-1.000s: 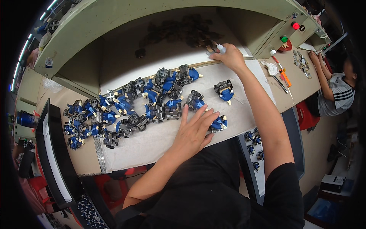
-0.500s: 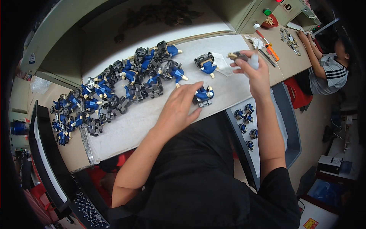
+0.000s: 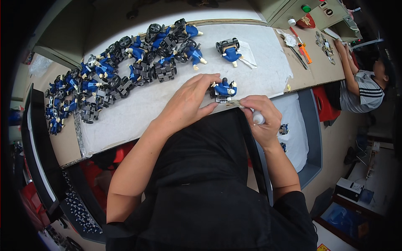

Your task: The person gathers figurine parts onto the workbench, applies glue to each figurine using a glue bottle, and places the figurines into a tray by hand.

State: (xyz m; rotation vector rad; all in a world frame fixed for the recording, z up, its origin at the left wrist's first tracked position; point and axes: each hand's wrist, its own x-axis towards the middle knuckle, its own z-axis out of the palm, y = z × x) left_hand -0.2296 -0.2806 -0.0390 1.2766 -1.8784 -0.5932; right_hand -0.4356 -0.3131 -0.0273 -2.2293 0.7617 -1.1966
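Head view looks down on a white-covered bench (image 3: 138,113); judging by the layout, most of the work remains, since a long heap of blue-and-black toy figures (image 3: 121,71) lies well apart to the left, with one lone figure (image 3: 229,48) beyond the hands; the small blue toy figure (image 3: 224,90) in hand sits near the bench's front edge; the left hand (image 3: 188,102) rests flat, fingers spread, touching its left side; the right hand (image 3: 261,117) is curled around a white pen-like applicator (image 3: 256,118), just beside the toy.
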